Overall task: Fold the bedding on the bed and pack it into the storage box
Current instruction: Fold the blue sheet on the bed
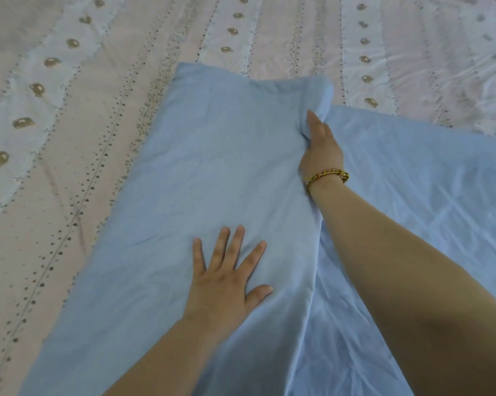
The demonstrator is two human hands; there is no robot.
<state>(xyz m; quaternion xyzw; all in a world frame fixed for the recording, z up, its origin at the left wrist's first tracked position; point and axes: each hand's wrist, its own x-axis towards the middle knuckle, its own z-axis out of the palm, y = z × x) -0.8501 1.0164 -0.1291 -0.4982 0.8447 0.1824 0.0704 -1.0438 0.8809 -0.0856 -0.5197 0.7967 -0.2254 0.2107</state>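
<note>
A light blue quilt (218, 167) lies on the bed, its left part folded over into a long thick strip that runs away from me. A single flat layer of it spreads out to the right. My left hand (226, 284) presses flat on the near part of the folded strip, fingers spread. My right hand (321, 144), with a braided bracelet at the wrist, reaches further up and grips the right edge of the fold near its far corner; its fingers are tucked under the fabric.
A pink and white bedspread (84, 110) with dotted stripes and brown motifs covers the bed around the quilt, to the left and at the back. No storage box is in view.
</note>
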